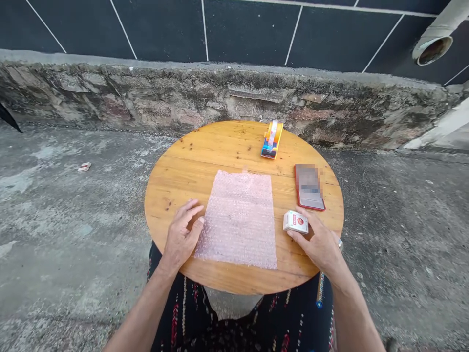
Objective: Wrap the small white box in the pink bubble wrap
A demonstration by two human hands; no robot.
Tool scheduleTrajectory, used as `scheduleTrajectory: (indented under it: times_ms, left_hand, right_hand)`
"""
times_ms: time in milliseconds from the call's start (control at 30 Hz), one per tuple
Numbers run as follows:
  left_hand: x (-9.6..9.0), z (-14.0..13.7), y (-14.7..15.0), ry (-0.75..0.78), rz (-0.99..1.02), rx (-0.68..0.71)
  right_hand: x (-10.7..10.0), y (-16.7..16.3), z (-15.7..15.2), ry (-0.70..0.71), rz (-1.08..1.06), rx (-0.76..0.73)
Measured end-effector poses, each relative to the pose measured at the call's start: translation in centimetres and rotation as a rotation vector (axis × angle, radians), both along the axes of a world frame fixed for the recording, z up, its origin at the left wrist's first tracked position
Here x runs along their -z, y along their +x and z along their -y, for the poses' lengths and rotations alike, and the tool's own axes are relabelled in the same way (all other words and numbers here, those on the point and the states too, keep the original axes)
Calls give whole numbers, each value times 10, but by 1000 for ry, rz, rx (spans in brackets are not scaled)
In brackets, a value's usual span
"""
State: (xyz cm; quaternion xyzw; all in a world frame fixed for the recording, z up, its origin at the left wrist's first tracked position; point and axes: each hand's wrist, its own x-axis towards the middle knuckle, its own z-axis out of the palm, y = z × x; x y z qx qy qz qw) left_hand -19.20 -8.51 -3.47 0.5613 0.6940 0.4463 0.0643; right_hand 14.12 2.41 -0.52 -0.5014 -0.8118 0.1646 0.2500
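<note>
Round wooden table [183, 181] bearing pink bubble-wrap sheet [240, 220], tape dispenser [272, 140], red-cased phone [308, 188], white box [296, 222] near the phone

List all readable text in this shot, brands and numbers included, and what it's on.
None reads with certainty.
Small white box at the right hand: red lettering and a round red mark, too small to read.
Phone: screen partly pixelated, its text too blurred to read.
Tape dispenser: coloured marks, too small to tell if they're words.
Bubble wrap: no lettering visible.
</note>
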Motion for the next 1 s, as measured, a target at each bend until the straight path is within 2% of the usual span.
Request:
scheduleTrajectory:
  times_ms: [100, 200, 333, 467, 567, 800, 1000]
  left_hand:
    - [-1, 1, 0, 6, 30, -2]
    - [-2, 2, 0, 15, 62, 16]
    - [-3, 2, -1, 32, 83, 25]
    - [-3, 2, -3, 42, 70, 33]
    - [-4, 1, -2, 29, 19, 75]
    - [2, -2, -1, -18, -191, 121]
    - [4, -5, -2, -51, -273, 109]
  right_hand:
    - [-12, -5, 4, -21, -20, 20]
    - [-27, -25, 10, -23, -69, 14]
    - [-37, -70, 12, -14, -107, -180]
    - [-30, -109, 5, 0, -107, -323]
    - [-22, -124, 1, -14, -95, -373]
    - [-16, -132, 1, -48, -25, -377]
    - [-13, -134, -1, -69, 5, -378]
